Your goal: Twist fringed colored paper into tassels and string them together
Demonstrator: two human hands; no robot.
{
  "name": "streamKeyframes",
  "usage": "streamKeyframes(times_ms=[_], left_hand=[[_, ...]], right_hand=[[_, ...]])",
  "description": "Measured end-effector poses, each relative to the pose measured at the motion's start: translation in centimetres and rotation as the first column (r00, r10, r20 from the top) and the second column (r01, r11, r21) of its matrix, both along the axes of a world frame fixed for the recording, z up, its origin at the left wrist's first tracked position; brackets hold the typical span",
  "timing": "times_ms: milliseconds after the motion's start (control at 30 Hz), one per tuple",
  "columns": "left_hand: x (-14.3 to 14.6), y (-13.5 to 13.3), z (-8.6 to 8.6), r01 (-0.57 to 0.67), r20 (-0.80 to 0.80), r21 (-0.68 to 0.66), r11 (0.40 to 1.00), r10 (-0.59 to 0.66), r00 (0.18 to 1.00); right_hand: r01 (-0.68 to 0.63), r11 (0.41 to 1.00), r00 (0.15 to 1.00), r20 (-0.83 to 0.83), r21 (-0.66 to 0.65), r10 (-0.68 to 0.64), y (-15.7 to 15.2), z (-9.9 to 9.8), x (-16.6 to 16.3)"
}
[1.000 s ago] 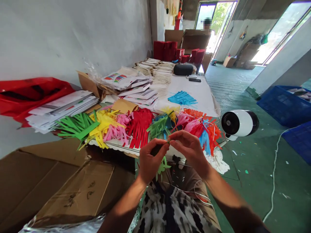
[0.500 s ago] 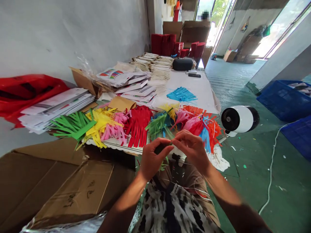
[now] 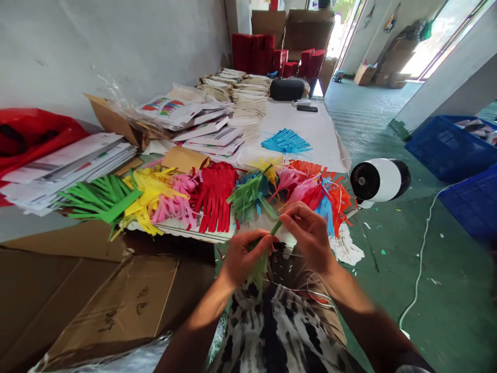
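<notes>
Between my two hands is a green paper tassel point(image 3: 258, 272), its fringe hanging toward my lap. My left hand point(image 3: 246, 256) is closed around its upper part. My right hand point(image 3: 306, 233) pinches the narrow twisted green end, up and to the right of the left. Just beyond my hands, fringed paper lies along the table's near edge: green fringe point(image 3: 103, 199), yellow fringe point(image 3: 145, 194), pink fringe point(image 3: 178, 199), red fringe point(image 3: 217, 194), a green tassel point(image 3: 250, 191) and orange fringe point(image 3: 341, 199). A blue fringed piece point(image 3: 286, 141) lies farther back.
White printed packets point(image 3: 77, 166) are piled at left, beside a red bag point(image 3: 34, 134). An open cardboard box point(image 3: 116, 305) stands at lower left. To the right are a black-and-white fan point(image 3: 380, 180), a white cable point(image 3: 421, 264) and blue crates point(image 3: 446, 145). A black case point(image 3: 287, 89) sits farther back.
My hands have drawn apart, the right moving up and the left down, exposing a green twisted strip between them. More of the green fringe now shows below my left hand. The view has shifted slightly.
</notes>
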State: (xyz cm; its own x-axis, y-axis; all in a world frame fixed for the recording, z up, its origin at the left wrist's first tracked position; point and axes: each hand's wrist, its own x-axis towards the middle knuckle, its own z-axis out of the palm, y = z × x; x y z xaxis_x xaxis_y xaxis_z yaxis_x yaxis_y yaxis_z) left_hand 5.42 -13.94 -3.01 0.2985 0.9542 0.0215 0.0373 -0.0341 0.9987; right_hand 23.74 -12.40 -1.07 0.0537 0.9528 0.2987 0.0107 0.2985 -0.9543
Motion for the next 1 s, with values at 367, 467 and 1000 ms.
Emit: streamKeyframes(times_ms=[367, 467, 1000], left_hand=[[-0.5, 0.3, -0.7, 0.067, 0.253, -0.334, 0.940, 0.021, 0.967], [-0.6, 0.4, -0.4, 0.160, 0.275, -0.363, 0.918, -0.058, 0.960], [-0.4, 0.3, -1.2, 0.262, 0.376, -0.391, 0.883, -0.107, 0.921]], right_hand=[[-0.211, 0.967, 0.977, -0.021, -0.146, 0.210, 0.6, -0.4, 0.4], [-0.213, 0.962, 0.977, -0.067, -0.173, 0.204, 0.6, -0.8, 0.4], [-0.294, 0.938, 0.931, -0.277, -0.186, 0.237, 0.2, -1.0, 0.7]])
